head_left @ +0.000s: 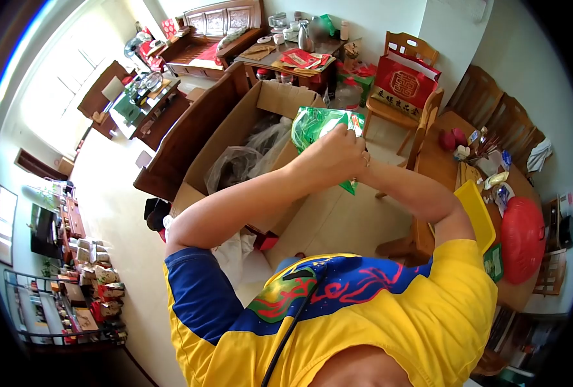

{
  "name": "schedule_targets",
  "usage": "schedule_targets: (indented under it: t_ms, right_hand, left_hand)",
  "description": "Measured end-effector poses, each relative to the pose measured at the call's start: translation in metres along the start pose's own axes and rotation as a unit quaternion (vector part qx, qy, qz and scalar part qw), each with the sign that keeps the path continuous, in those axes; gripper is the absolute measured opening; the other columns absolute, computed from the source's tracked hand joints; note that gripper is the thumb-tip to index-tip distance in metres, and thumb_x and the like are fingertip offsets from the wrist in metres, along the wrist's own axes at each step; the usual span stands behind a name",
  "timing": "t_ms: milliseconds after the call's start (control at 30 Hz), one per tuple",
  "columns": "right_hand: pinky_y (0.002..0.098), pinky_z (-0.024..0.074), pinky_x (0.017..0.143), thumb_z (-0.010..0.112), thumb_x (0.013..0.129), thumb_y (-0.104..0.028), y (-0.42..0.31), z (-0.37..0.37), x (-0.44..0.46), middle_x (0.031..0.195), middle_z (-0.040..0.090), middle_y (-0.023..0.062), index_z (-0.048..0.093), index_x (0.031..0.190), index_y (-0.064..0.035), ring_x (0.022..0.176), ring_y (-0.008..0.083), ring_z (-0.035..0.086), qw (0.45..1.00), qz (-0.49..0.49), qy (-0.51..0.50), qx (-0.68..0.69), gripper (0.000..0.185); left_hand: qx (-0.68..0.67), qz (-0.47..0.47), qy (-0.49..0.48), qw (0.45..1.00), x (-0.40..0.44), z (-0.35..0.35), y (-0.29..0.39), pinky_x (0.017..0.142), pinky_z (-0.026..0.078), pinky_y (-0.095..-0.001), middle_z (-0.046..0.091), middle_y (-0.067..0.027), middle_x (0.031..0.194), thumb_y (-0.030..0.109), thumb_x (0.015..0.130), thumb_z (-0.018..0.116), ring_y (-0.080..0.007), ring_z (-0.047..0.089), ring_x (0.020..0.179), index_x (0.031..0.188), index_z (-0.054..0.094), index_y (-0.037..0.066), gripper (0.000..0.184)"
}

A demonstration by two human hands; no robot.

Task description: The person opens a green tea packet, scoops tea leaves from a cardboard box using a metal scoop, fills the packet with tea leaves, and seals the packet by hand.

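Both hands meet in front of me, over the right edge of an open cardboard box [199, 151]. My left hand [330, 153] has its fingers closed on a green and clear plastic package [309, 126]. Close against it is my right hand [362, 166], mostly hidden behind the left, so its fingers cannot be made out. A green corner of the package shows below the hands. Clear plastic bags [241, 158] lie inside the box.
At the right stands a wooden table [454, 129] with a red lid [523, 240] and a yellow tray [476, 216]. A chair holds a red gift bag [404, 84]. Behind the box is a wooden bench [193, 138]; a cluttered low table [264, 58] stands farther back.
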State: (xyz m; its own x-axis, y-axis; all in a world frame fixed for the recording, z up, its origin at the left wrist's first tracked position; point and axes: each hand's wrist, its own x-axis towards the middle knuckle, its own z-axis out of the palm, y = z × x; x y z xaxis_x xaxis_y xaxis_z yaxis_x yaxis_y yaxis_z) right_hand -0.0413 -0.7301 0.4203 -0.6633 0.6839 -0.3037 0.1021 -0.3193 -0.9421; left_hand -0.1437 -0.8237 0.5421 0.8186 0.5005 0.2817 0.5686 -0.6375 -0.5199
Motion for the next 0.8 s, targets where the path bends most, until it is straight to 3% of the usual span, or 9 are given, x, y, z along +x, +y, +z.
schedule_targets:
  t_ms: [133, 167, 200, 300, 467, 600, 700, 767, 800]
  right_hand:
    - [0.0361, 0.0499, 0.083, 0.052, 0.097, -0.023, 0.000, 0.000, 0.006, 0.103, 0.066, 0.0047, 0.059, 0.116, -0.0156, 0.096, 0.0221, 0.064, 0.999, 0.022, 0.003, 0.049, 0.021]
    - [0.0361, 0.0499, 0.083, 0.052, 0.097, -0.023, 0.000, 0.000, 0.007, 0.103, 0.066, 0.0046, 0.059, 0.116, -0.0156, 0.096, 0.0221, 0.064, 0.998, 0.026, 0.005, 0.059, 0.021]
    - [0.0361, 0.0499, 0.083, 0.052, 0.097, -0.023, -0.001, 0.000, 0.009, 0.103, 0.066, 0.0046, 0.059, 0.116, -0.0156, 0.096, 0.0220, 0.064, 0.997, 0.031, 0.006, 0.069, 0.021]
    - [0.0359, 0.0500, 0.083, 0.052, 0.097, -0.023, -0.001, -0.002, 0.012, 0.103, 0.066, 0.0044, 0.059, 0.116, -0.0156, 0.096, 0.0219, 0.064, 0.995, 0.041, 0.009, 0.089, 0.021]
    - [0.0358, 0.0500, 0.083, 0.052, 0.097, -0.023, 0.003, 0.001, 0.019, 0.103, 0.066, 0.0042, 0.059, 0.116, -0.0157, 0.096, 0.0216, 0.064, 0.991, 0.062, 0.016, 0.121, 0.021]
    - [0.0356, 0.0500, 0.083, 0.052, 0.097, -0.023, 0.003, 0.000, 0.027, 0.103, 0.066, 0.0040, 0.059, 0.116, -0.0157, 0.096, 0.0214, 0.064, 0.992, 0.066, 0.016, 0.108, 0.021]
    - [0.0355, 0.0500, 0.082, 0.052, 0.097, -0.023, -0.001, -0.007, 0.031, 0.103, 0.066, 0.0038, 0.059, 0.115, -0.0157, 0.096, 0.0212, 0.064, 1.000, 0.022, -0.012, 0.000, 0.021]
    - [0.0337, 0.0502, 0.079, 0.056, 0.095, -0.020, -0.006, -0.013, 0.033, 0.097, 0.065, 0.0036, 0.060, 0.110, -0.0143, 0.091, 0.0202, 0.063, 0.979, -0.066, -0.047, -0.186, 0.016]
    - [0.0340, 0.0501, 0.079, 0.058, 0.093, -0.019, -0.013, -0.014, 0.030, 0.098, 0.065, 0.0052, 0.062, 0.107, -0.0131, 0.091, 0.0209, 0.063, 0.937, -0.098, -0.030, -0.333, 0.015]
  left_hand:
    - [-0.063, 0.026, -0.029, 0.997, -0.010, 0.001, -0.008, 0.077, 0.045, -0.0323, 0.065, 0.0000, 0.089, 0.017, 0.081, 0.065, -0.0192, 0.064, 0.087, 0.092, 0.070, 0.012, 0.013]
    - [-0.075, 0.028, -0.069, 0.994, -0.015, 0.000, -0.012, 0.078, 0.046, -0.0326, 0.066, -0.0014, 0.092, 0.015, 0.081, 0.065, -0.0199, 0.066, 0.088, 0.104, 0.069, 0.012, 0.023]
    - [-0.076, 0.031, -0.068, 0.994, -0.019, 0.002, -0.013, 0.078, 0.046, -0.0326, 0.066, -0.0014, 0.092, 0.015, 0.081, 0.065, -0.0199, 0.066, 0.088, 0.104, 0.069, 0.012, 0.023]
    - [-0.102, -0.020, -0.078, 0.992, -0.025, 0.008, -0.017, 0.082, 0.047, -0.0354, 0.062, -0.0043, 0.100, 0.012, 0.080, 0.065, -0.0215, 0.064, 0.089, 0.131, 0.056, 0.016, 0.051]
    - [-0.107, -0.046, -0.092, 0.989, -0.029, 0.018, -0.025, 0.079, 0.047, -0.0361, 0.061, -0.0037, 0.097, 0.015, 0.080, 0.067, -0.0214, 0.064, 0.088, 0.133, 0.052, 0.020, 0.056]
    - [-0.108, -0.034, -0.126, 0.985, -0.029, 0.022, -0.037, 0.077, 0.049, -0.0364, 0.061, -0.0029, 0.090, 0.017, 0.080, 0.068, -0.0217, 0.064, 0.087, 0.118, 0.061, 0.017, 0.039]
    - [-0.107, -0.040, -0.123, 0.986, -0.047, 0.028, -0.052, 0.076, 0.049, -0.0363, 0.061, -0.0032, 0.087, 0.018, 0.081, 0.067, -0.0219, 0.065, 0.086, 0.109, 0.065, 0.015, 0.029]
    - [-0.113, -0.067, -0.089, 0.987, -0.056, 0.037, -0.052, 0.075, 0.049, -0.0357, 0.060, -0.0032, 0.087, 0.019, 0.081, 0.067, -0.0202, 0.064, 0.088, 0.106, 0.066, 0.014, 0.025]
    - [-0.113, -0.066, -0.089, 0.987, -0.056, 0.038, -0.048, 0.075, 0.049, -0.0357, 0.060, -0.0032, 0.087, 0.019, 0.081, 0.067, -0.0202, 0.064, 0.088, 0.106, 0.066, 0.014, 0.025]
